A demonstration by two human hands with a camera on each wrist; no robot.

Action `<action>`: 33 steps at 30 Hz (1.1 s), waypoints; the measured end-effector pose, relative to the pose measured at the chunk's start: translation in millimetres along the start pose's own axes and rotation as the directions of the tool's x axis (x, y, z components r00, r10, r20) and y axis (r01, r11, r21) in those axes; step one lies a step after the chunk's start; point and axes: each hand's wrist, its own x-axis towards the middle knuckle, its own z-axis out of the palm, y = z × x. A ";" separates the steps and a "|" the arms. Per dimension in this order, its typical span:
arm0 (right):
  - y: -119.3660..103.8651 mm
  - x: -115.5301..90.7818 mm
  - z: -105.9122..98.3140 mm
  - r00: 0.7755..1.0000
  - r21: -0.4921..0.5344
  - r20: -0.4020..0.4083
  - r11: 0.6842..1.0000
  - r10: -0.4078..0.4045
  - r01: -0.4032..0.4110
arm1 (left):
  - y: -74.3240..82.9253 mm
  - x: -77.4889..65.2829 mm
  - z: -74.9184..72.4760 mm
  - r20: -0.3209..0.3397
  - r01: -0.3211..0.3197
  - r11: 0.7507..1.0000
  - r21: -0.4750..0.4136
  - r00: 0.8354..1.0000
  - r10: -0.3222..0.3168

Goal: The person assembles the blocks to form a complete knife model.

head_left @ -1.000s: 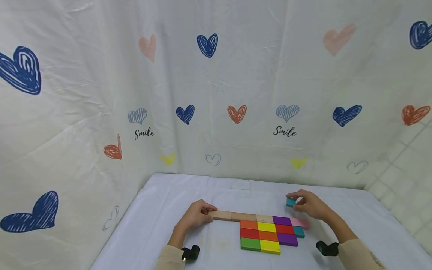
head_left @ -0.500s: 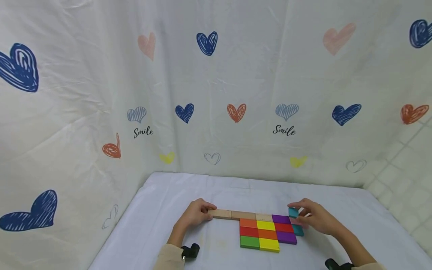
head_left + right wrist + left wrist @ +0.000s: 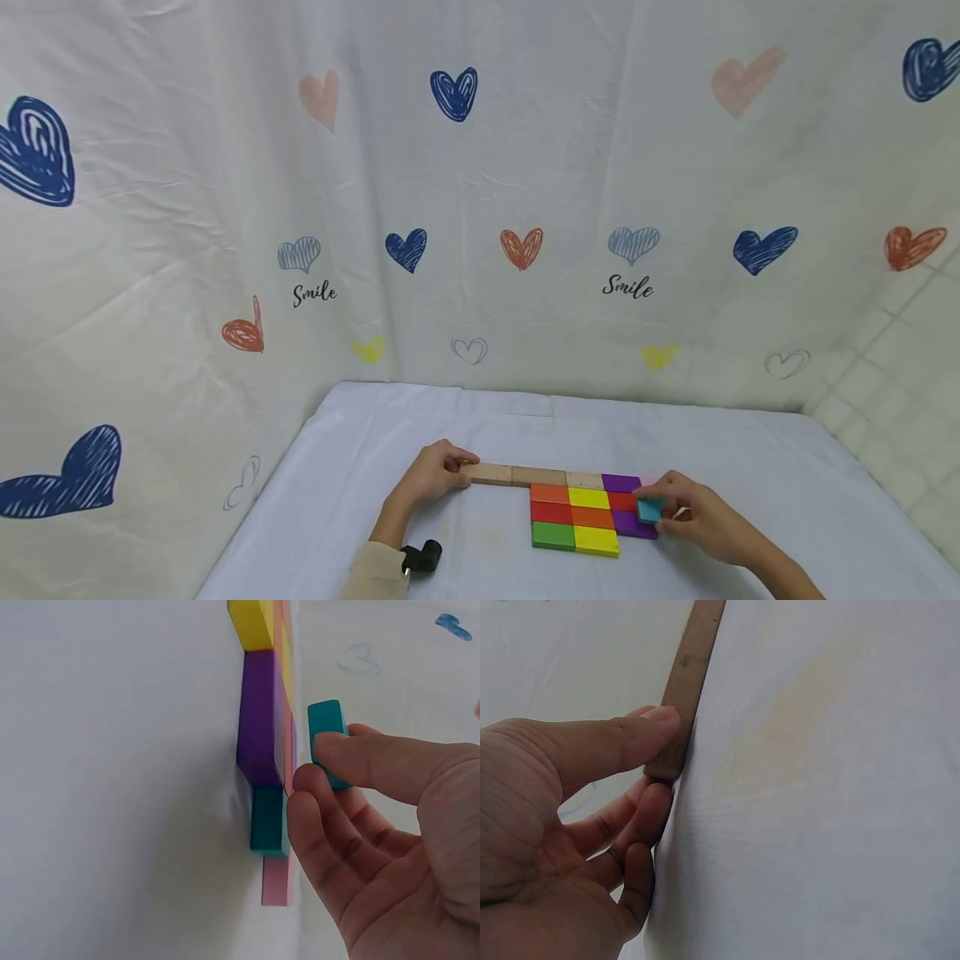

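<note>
My left hand [image 3: 432,475] pinches the left end of a plain wooden block [image 3: 489,474], thumb on the near side. This block starts a row of plain blocks that ends in a purple block [image 3: 621,482] and a pink block, mostly hidden by the right hand. Between thumb and fingers, my right hand [image 3: 699,517] holds a small teal block [image 3: 326,720], raised over the right end of the coloured blocks. Below it, in the right wrist view, lie a purple block [image 3: 257,720], another teal block [image 3: 268,821] and a pink block [image 3: 276,883].
Orange, yellow, red, green and purple blocks lie flat, edge to edge, in staggered rows in front of the plain row; a green block [image 3: 553,536] is at the near left corner. White cloth [image 3: 480,567] covers the table. A white curtain [image 3: 480,183] with printed hearts hangs behind.
My right hand has carried the teal block from behind the rows towards me, over their right end. The left hand stays on the plain wooden block.
</note>
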 end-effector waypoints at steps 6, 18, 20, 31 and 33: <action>-3.3 -3.4 12.3 0.999 0.015 0.038 1.000 0.006 -0.007 | -0.1 -0.1 -0.4 -0.002 -0.003 1.000 0.004 1.000 0.003; -10.4 -2.7 27.1 0.996 0.008 0.081 1.000 -0.029 0.029 | -0.9 -0.3 -0.1 -0.002 0.002 1.000 -0.005 1.000 -0.002; -11.7 -2.6 28.0 0.996 0.001 0.083 0.999 -0.033 0.034 | -1.1 -0.3 0.0 -0.003 -0.001 1.000 -0.008 1.000 0.001; -13.4 -0.2 33.6 0.996 -0.051 0.086 0.998 0.028 -0.023 | -4.5 1.8 1.9 -0.001 -0.004 1.000 0.001 1.000 0.004; -13.5 0.4 34.7 0.996 -0.062 0.081 0.998 0.033 -0.028 | -4.7 2.2 1.9 -0.001 -0.006 1.000 0.004 1.000 0.006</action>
